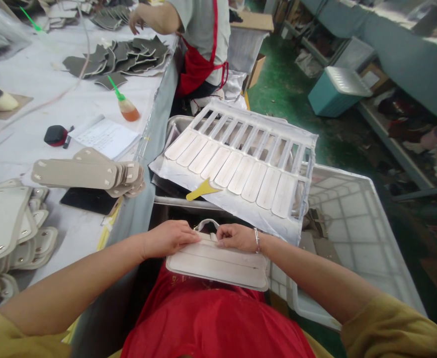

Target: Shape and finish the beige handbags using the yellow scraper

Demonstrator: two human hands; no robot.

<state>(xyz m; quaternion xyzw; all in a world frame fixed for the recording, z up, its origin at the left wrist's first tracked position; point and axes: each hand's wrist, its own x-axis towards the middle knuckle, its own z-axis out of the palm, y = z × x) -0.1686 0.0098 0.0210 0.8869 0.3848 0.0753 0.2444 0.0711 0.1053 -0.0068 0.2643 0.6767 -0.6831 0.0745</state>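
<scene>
A cream bag piece (218, 266) with rounded corners and a small handle strap (208, 223) rests on my lap against the red apron (211, 323). My left hand (173, 237) presses on its upper left edge, fingers together. At the upper right edge, beside the strap, my right hand (236, 237) pinches the piece with bent fingers. Just beyond lies a white slotted board (257, 219) holding a row of cream strips (229, 174). A yellow spreader (202, 190) sits on the board's near left edge.
On the left table are stacked beige panels (76, 171), white panels (4, 219), a dark phone (89, 200), paper (104, 134), a glue bottle (128, 107) and grey pieces (121, 57). A white crate (356, 209) stands right. A co-worker (203, 40) is ahead.
</scene>
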